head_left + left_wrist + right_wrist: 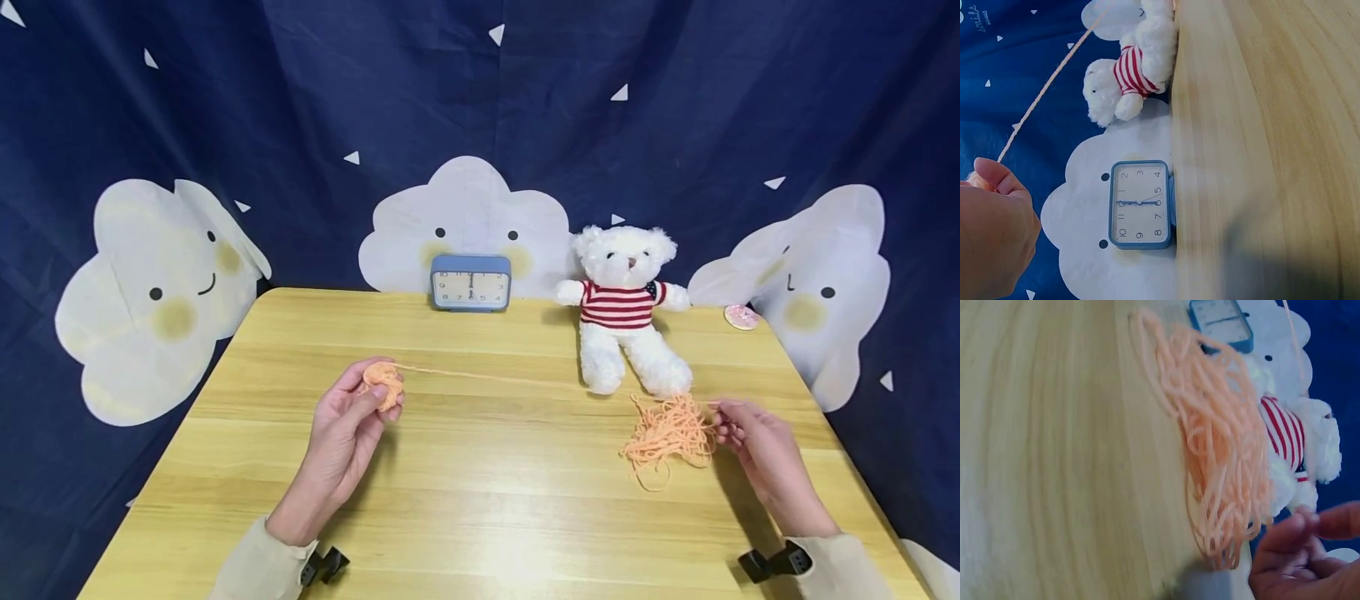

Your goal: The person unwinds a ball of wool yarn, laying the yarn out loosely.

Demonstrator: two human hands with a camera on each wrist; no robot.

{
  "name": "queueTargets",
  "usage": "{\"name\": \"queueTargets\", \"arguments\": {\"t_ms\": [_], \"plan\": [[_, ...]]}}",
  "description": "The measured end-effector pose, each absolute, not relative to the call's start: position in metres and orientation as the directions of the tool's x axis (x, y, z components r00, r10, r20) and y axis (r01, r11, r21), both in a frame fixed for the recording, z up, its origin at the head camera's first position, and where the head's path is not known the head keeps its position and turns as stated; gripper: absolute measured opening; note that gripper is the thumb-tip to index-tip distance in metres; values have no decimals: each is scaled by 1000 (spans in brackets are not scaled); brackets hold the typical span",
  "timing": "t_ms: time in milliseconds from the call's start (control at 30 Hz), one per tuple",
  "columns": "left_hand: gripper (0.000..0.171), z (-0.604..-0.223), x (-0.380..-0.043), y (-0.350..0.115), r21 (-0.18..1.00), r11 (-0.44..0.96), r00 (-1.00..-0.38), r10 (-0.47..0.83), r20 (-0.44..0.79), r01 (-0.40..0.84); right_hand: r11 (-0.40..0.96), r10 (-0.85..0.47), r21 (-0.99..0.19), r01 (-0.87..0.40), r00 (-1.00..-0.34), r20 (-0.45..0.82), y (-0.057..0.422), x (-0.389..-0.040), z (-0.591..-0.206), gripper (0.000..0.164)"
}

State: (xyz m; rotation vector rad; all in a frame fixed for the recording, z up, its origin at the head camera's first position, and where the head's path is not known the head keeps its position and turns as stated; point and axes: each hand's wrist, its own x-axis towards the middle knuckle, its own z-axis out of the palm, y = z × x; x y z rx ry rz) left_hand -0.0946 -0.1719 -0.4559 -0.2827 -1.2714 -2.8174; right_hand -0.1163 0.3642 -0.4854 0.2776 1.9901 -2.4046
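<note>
My left hand holds a small wound ball of peach yarn above the left half of the table, the thumb pressed on its front. From the ball a yarn strand stretches taut to the right, past the bear's feet; in the left wrist view this strand rises from the fingertips. My right hand has thumb and index finger pinched together where the strand's line ends. Just left of it a loose, tangled heap of the same yarn hangs together in loops; in the right wrist view the heap appears large beside the fingers.
A white teddy bear in a striped shirt sits at the back right, its feet right by the yarn heap. A blue clock stands at the back edge of the wooden table. A pink round disc lies at the back right corner.
</note>
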Motion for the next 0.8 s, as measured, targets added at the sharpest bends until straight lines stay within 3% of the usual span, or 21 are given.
{"name": "queueTargets", "arguments": {"t_ms": [233,367,433,500,633,700,800], "plan": [[30,-458,-95,-169,763,-639,-979,77,188,96,66,85,-989,136,-988,-130,356,-114,-491,22],[30,-458,-95,-167,780,-620,-980,88,181,89,264,173,-951,161,-978,-118,340,-113,-486,25],[31,-458,-96,-165,788,-610,-981,92,172,81,290,247,-941,175,-964,-103,330,-111,-481,27],[31,-457,-96,-164,795,-602,-982,95,161,72,229,341,-957,179,-935,-93,319,-110,-476,26],[33,-457,-97,-161,807,-588,-986,99,132,49,66,495,-998,21,-869,14,288,-110,-470,24],[34,-456,-97,-161,815,-578,-988,101,120,40,17,498,-997,-70,-865,69,272,-110,-468,23],[37,-455,-96,-160,824,-566,-989,103,107,30,-52,379,-991,-126,-920,97,249,-110,-464,18]]}}
